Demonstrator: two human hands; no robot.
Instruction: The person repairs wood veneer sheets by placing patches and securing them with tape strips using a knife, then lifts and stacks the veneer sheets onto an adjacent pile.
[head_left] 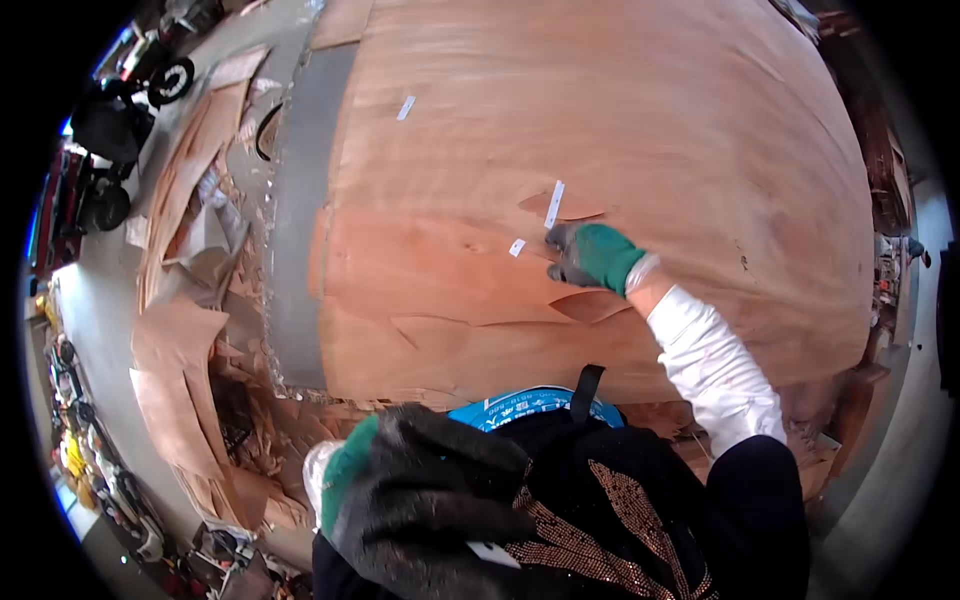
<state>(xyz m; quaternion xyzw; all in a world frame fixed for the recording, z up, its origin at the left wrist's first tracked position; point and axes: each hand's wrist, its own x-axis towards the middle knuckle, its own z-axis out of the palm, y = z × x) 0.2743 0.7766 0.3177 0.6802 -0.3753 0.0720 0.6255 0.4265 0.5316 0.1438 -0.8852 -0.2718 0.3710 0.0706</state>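
Note:
My right hand (pixel 592 257), in a green glove with dark grey fingers, reaches over a large sheet of reddish-brown wood veneer (pixel 480 130). Its thumb and fingers are apart. A fingertip is at the lower end of a narrow white tape strip (pixel 555 203), beside a split in the veneer. Just left of the fingers lies a short white tape piece (pixel 517 248). Close to the camera, my left hand (pixel 430 500), gloved alike, has its fingers curled in front of my chest. A small white piece (pixel 493 553) shows at these fingers; its hidden part I cannot make out.
Another white tape strip (pixel 405 108) lies farther up the veneer. A grey band (pixel 300 220) runs along the stack's left side. Broken veneer scraps (pixel 180 370) pile on the floor at the left. A motorcycle (pixel 120 110) stands at the far left.

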